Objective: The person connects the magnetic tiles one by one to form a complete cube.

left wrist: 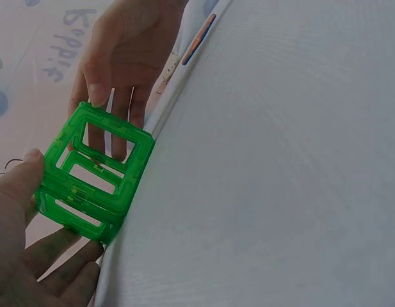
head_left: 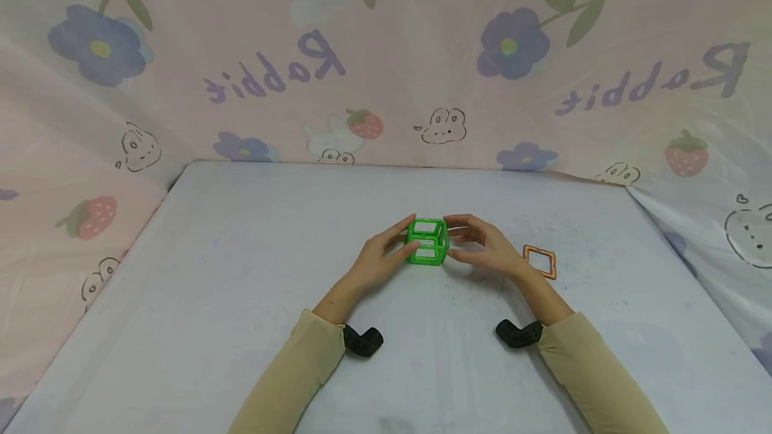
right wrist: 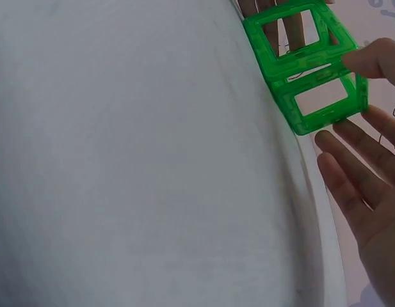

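A box of green magnetic tiles point(head_left: 427, 262), square frames with open middles, stands on the white table between the two hands. My left hand point(head_left: 375, 260) holds its left side, the thumb at the near edge and the fingers behind. On the opposite side my right hand point(head_left: 490, 250) grips it with thumb and fingertips, the palm away from it. In the left wrist view the green box point(left wrist: 138, 173) shows an upright square face. The right wrist view has the right thumb point(right wrist: 376, 61) on an edge of the box and the fingers along its side.
An orange square magnetic tile point(head_left: 554, 265) lies flat on the table beside the right wrist. A printed curtain point(head_left: 398, 72) hangs behind the table point(head_left: 241, 253) and at its sides. Each wrist wears a black camera mount point(head_left: 364, 342).
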The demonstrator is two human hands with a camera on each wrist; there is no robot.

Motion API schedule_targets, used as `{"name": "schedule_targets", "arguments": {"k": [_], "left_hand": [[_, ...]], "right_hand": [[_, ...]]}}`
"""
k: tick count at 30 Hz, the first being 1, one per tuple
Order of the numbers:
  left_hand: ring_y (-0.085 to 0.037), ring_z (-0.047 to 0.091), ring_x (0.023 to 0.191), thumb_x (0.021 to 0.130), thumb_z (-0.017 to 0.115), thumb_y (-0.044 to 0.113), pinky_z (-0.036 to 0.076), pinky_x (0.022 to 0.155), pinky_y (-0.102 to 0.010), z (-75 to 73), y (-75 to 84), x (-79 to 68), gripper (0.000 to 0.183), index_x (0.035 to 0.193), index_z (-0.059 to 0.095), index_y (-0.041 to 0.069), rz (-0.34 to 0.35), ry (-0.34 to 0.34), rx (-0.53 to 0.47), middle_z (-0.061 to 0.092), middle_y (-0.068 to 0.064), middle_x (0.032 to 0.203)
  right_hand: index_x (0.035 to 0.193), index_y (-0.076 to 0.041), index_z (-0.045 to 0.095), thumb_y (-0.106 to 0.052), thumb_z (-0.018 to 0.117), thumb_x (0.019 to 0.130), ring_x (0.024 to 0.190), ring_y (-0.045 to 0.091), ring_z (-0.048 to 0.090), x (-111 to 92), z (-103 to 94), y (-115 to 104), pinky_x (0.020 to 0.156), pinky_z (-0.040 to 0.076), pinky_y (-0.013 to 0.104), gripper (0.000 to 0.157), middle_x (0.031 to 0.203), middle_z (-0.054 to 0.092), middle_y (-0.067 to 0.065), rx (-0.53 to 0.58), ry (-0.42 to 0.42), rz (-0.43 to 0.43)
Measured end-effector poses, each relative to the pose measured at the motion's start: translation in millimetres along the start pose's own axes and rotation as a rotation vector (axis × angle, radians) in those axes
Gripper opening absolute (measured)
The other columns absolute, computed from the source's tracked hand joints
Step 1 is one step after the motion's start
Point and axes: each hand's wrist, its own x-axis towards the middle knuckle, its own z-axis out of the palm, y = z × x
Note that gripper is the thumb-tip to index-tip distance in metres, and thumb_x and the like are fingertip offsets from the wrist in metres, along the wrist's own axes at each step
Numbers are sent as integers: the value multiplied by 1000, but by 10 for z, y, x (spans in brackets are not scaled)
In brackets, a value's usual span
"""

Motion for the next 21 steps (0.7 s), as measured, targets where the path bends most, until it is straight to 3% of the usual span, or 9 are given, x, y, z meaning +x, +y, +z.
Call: {"name": "schedule_targets", "arguments": {"k": [9,21], "left_hand": [[-26,45,134,97,58,29,35,111,-39,-1,14,-4,56,149,37,19,4,0,-4,48,-10,144],[-25,44,135,97,58,30,34,111,-40,-1,16,-3,57,149,37,21,-13,2,-3,48,-9,144]], "right_hand": [[138,-4,47,-7,71,85,117,23,56,-6,-2,-37,96,48,36,58,132,55,16,2,-3,33],[139,-1,46,-10,72,85,119,34,55,-46,-23,-84,97,47,44,61,130,57,18,-29,12,68]]}}
